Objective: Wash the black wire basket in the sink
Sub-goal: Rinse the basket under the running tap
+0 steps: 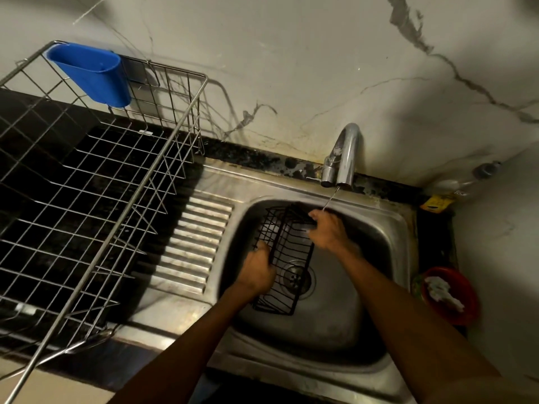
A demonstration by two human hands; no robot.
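your left hand (258,271) grips long edge of black wire basket (284,259), held tilted inside sink (388,237). your right hand (328,230) curls round far end, under thin stream from tap (342,157).

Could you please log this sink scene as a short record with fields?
item: black wire basket, held over the sink
left hand: grips the basket's left edge
right hand: holds its far end
tap: thin stream running
left of sink: metal dish rack with blue cup
right of sink: red bowl
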